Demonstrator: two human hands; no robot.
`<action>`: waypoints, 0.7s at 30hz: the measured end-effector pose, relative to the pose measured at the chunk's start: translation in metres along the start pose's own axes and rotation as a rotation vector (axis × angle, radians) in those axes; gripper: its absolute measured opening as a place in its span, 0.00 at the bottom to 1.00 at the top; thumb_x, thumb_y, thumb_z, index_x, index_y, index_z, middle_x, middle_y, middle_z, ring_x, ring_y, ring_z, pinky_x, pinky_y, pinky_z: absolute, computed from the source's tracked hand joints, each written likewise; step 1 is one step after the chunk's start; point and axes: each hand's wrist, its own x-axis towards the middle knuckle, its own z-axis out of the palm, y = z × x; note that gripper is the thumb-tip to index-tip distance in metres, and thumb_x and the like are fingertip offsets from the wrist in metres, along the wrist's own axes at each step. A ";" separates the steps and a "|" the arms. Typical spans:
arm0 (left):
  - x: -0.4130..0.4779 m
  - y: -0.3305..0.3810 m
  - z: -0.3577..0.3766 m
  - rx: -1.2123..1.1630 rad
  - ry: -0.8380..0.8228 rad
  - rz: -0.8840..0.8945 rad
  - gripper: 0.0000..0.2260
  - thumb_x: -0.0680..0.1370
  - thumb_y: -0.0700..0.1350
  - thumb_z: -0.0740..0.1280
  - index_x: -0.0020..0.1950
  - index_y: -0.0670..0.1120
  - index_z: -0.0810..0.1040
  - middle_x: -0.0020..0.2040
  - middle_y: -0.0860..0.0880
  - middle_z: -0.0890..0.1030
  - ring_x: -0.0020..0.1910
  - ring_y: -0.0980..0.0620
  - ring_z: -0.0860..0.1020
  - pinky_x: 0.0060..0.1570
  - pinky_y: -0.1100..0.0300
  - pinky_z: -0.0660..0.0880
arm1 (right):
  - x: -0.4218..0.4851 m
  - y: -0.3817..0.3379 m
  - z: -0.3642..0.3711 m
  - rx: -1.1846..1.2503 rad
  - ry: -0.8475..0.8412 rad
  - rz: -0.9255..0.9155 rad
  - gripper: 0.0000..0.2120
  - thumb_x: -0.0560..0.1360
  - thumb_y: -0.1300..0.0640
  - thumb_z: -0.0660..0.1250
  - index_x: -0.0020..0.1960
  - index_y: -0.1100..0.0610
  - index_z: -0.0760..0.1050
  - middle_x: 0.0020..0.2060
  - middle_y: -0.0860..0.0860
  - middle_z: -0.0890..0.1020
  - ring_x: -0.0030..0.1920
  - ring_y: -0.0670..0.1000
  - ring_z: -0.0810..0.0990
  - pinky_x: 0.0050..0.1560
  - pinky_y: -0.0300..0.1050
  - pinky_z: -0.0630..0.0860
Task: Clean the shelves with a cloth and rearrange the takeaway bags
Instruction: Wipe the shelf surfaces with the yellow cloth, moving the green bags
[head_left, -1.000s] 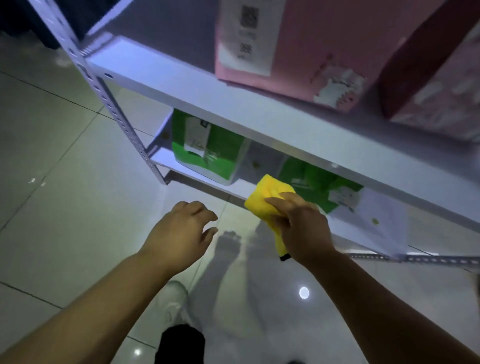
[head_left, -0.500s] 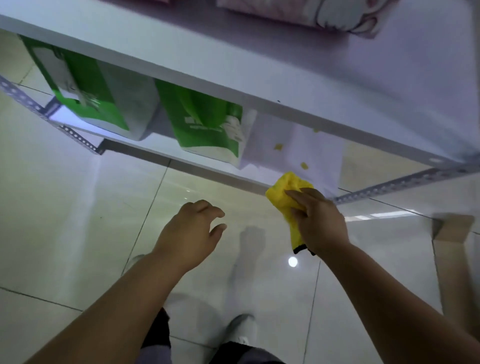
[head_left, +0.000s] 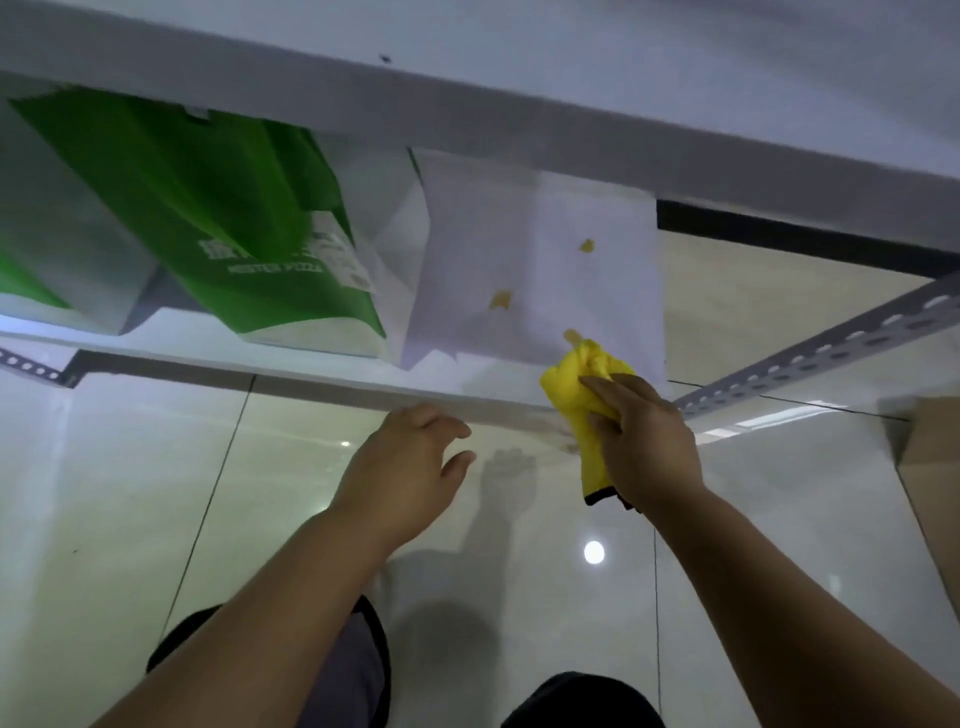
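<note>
Now the right hand (head_left: 644, 441) is gripping the yellow cloth (head_left: 574, 395) at the lower shelf's (head_left: 311, 371) front edge — the left hand (head_left: 410, 467) is hovering, loosely spread, before it. Flat pressure along that edge is likely serving best.

The green takeaway bag (head_left: 218, 218) at the upper left of the frame carries white lettering, seemingly "MISTER PIZZA"; the larger characters above are too blurred

Right hand (head_left: 647, 441) is gripping a yellow cloth (head_left: 576, 400) against the lower shelf's (head_left: 311, 371) front edge, near its right corner. Left hand (head_left: 410, 467) is hovering in front, fingers loose. 2 green bags (head_left: 218, 223) and 1 white bag (head_left: 535, 270) are standing on the shelf.
</note>
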 end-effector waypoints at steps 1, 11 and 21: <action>0.012 -0.006 0.010 0.009 0.015 0.028 0.14 0.78 0.51 0.63 0.62 0.50 0.76 0.59 0.54 0.75 0.60 0.52 0.70 0.54 0.61 0.69 | 0.008 0.004 0.008 -0.004 0.022 -0.018 0.20 0.76 0.58 0.64 0.67 0.46 0.72 0.68 0.48 0.72 0.60 0.61 0.74 0.55 0.55 0.74; 0.113 -0.033 0.056 0.271 -0.014 0.206 0.19 0.76 0.55 0.64 0.65 0.51 0.73 0.62 0.50 0.73 0.61 0.47 0.69 0.57 0.54 0.69 | 0.067 0.028 0.057 -0.007 0.394 -0.014 0.21 0.78 0.56 0.61 0.71 0.47 0.67 0.68 0.53 0.70 0.58 0.65 0.71 0.57 0.60 0.71; 0.123 -0.058 0.056 0.295 -0.076 0.170 0.16 0.76 0.52 0.66 0.62 0.51 0.78 0.64 0.54 0.72 0.61 0.52 0.71 0.54 0.61 0.69 | 0.125 0.030 0.090 -0.224 0.150 0.227 0.21 0.80 0.44 0.49 0.72 0.41 0.54 0.73 0.52 0.56 0.64 0.63 0.61 0.61 0.59 0.60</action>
